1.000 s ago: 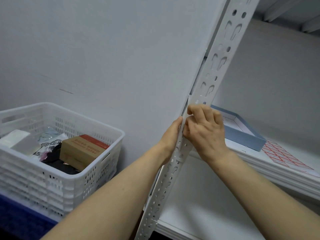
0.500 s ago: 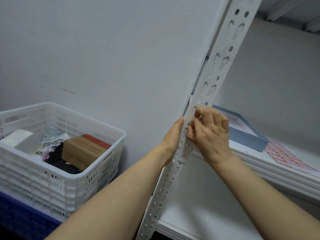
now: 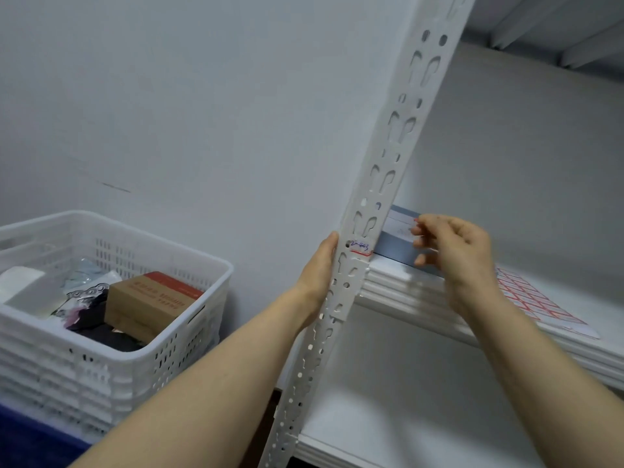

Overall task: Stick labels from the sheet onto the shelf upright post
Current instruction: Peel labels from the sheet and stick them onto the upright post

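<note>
- Small white label with blue handwriting and a red underline point(image 3: 360, 247): on the white slotted metal upright post point(image 3: 388, 157), level with the white shelf's point(image 3: 398, 288) front edge.
- Left hand point(image 3: 317, 270): against the post's left edge. Its fingers are behind the post, so I cannot tell the grip.
- Right hand point(image 3: 454, 248): just right of the post, fingers loosely curled and seemingly empty, though blurred.
- Red-gridded label sheet point(image 3: 540, 300): near the shelf's front edge.
- Advice: rub the label's corners flat and place labels clear of the slots.

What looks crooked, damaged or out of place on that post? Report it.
Nothing stands out. The label sits flat across the shelf post, square to it, its left end beside a round hole. The writing is too blurred to read.
</note>
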Action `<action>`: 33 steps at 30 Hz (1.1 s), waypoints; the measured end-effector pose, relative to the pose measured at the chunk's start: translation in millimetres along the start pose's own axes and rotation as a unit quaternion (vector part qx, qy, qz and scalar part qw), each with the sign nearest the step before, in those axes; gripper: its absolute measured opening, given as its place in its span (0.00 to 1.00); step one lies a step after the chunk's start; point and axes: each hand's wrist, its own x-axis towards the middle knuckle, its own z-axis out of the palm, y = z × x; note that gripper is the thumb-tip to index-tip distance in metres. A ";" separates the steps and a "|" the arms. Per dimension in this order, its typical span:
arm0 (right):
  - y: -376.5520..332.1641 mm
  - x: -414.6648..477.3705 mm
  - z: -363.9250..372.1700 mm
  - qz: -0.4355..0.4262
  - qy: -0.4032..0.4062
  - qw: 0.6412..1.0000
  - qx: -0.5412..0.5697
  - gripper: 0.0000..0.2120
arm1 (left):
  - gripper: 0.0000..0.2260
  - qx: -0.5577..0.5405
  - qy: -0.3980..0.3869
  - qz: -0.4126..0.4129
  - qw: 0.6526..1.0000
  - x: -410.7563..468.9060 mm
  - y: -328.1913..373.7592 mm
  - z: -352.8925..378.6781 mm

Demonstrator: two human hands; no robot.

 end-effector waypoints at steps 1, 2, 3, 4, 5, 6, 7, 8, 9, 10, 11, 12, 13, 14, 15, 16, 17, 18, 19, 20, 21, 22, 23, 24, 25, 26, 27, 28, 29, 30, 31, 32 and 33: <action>-4.2 5.0 -6.1 0.051 0.009 0.998 0.046 0.10 | 0.24 0.002 0.007 -0.001 1.000 1.5 -1.1 -0.3; -7.8 9.2 -12.2 0.092 0.012 0.993 0.076 0.11 | 0.26 0.005 0.020 -0.008 1.000 2.7 -1.3 -1.1; -10.0 13.4 -18.0 0.124 0.011 0.988 0.092 0.12 | 0.28 0.005 0.030 -0.019 0.999 1.3 0.4 1.9; -12.2 16.7 -22.8 0.148 0.006 0.984 0.101 0.13 | 0.30 0.005 0.052 -0.029 0.998 -0.2 3.5 6.4; -14.6 19.5 -26.9 0.165 0.001 0.981 0.102 0.14 | 0.32 0.023 0.086 -0.029 0.996 -1.9 7.3 12.7; -16.8 22.5 -30.3 0.173 0.003 0.980 0.098 0.15 | 0.32 0.069 0.148 -0.011 0.987 -2.8 10.2 19.4; -18.1 26.4 -33.0 0.172 0.010 0.981 0.085 0.14 | 0.30 0.131 0.232 0.030 0.963 -5.2 12.9 25.5; -19.1 29.8 -35.3 0.166 0.015 0.984 0.068 0.13 | 0.27 0.183 0.311 0.097 0.928 -10.1 15.3 29.8; -20.4 33.3 -39.9 0.159 0.018 0.986 0.055 0.12 | 0.25 0.212 0.349 0.184 0.894 -16.9 18.7 37.0; -20.7 36.5 -41.1 0.156 0.011 0.987 0.046 0.12 | 0.25 0.232 0.354 0.268 0.866 -24.0 20.1 41.0; -19.5 40.4 -41.9 0.157 0.001 0.987 0.044 0.11 | 0.26 0.258 0.333 0.337 0.842 -32.1 22.8 44.4; -19.4 43.9 -45.4 0.157 -0.006 0.986 0.049 0.12 | 0.26 0.289 0.298 0.390 0.822 -34.2 22.6 49.8; -19.0 47.9 -49.4 0.156 -0.012 0.986 0.053 0.12 | 0.25 0.319 0.261 0.429 0.804 -36.7 23.0 57.1; -18.6 51.6 -53.2 0.154 -0.016 0.986 0.055 0.12 | 0.24 0.338 0.234 0.456 0.789 -34.9 22.0 63.6; -18.3 55.2 -56.9 0.154 -0.018 0.986 0.055 0.11 | 0.23 0.351 0.214 0.470 0.781 -34.1 23.6 71.7; -17.5 59.0 -60.9 0.153 -0.016 0.987 0.053 0.10 | 0.24 0.354 0.204 0.473 0.780 -31.6 26.6 79.3; -16.8 62.1 -64.8 0.151 -0.011 0.987 0.048 0.09 | 0.24 0.351 0.202 0.468 0.786 -28.9 29.7 85.6; -15.8 65.1 -69.1 0.147 -0.005 0.988 0.041 0.08 | 0.25 0.341 0.209 0.458 0.794 -25.5 32.1 90.1; -14.2 68.1 -73.3 0.144 0.002 0.989 0.034 0.07 | 0.26 0.330 0.218 0.448 0.802 -21.4 34.8 93.0; -11.7 71.2 -77.2 0.140 0.008 0.990 0.029 0.07 | 0.27 0.319 0.230 0.440 0.807 -17.5 37.5 94.3; -9.6 74.3 -80.9 0.139 0.013 0.990 0.023 0.06 | 0.27 0.310 0.240 0.435 0.811 -14.4 40.3 94.8; -7.9 76.9 -83.5 0.141 0.016 0.990 0.017 0.05 | 0.27 0.300 0.246 0.435 0.812 -12.5 42.2 95.2; -6.8 79.4 -85.4 0.146 0.017 0.989 0.011 0.02 | 0.27 0.291 0.252 0.438 0.813 -11.5 42.7 95.3; -6.1 81.2 -86.5 0.152 0.016 0.988 0.008 0.01 | 0.27 0.282 0.258 0.439 0.813 -10.9 42.3 94.9; -5.8 82.5 -87.2 0.162 0.011 0.987 0.004 0.05 | 0.27 0.272 0.262 0.440 0.815 -10.5 41.3 94.3; -5.4 83.4 -87.4 0.171 0.000 0.985 0.001 0.09 | 0.27 0.261 0.267 0.436 0.819 -9.7 40.3 92.6; -5.8 83.8 -87.3 0.178 -0.012 0.984 -0.007 0.13 | 0.28 0.252 0.273 0.427 0.824 -8.2 39.2 90.0; -5.2 84.5 -86.7 0.183 -0.024 0.983 -0.020 0.16 | 0.28 0.244 0.280 0.417 0.830 -6.7 38.0 86.9; -5.1 85.0 -86.3 0.185 -0.035 0.981 -0.039 0.18 | 0.29 0.236 0.286 0.407 0.835 -5.1 37.0 83.4; -4.6 85.7 -86.4 0.184 -0.045 0.980 -0.063 0.18 | 0.29 0.228 0.291 0.399 0.839 -3.5 36.0 79.9; -4.6 85.9 -86.2 0.180 -0.051 0.979 -0.086 0.19 | 0.29 0.220 0.296 0.392 0.842 -2.5 35.4 77.7; -3.7 86.3 -86.0 0.173 -0.051 0.978 -0.103 0.19 | 0.29 0.214 0.304 0.387 0.844 -1.3 34.7 75.4; -2.5 86.3 -86.3 0.162 -0.044 0.979 -0.113 0.19 | 0.29 0.206 0.311 0.379 0.847 -0.1 34.1 72.7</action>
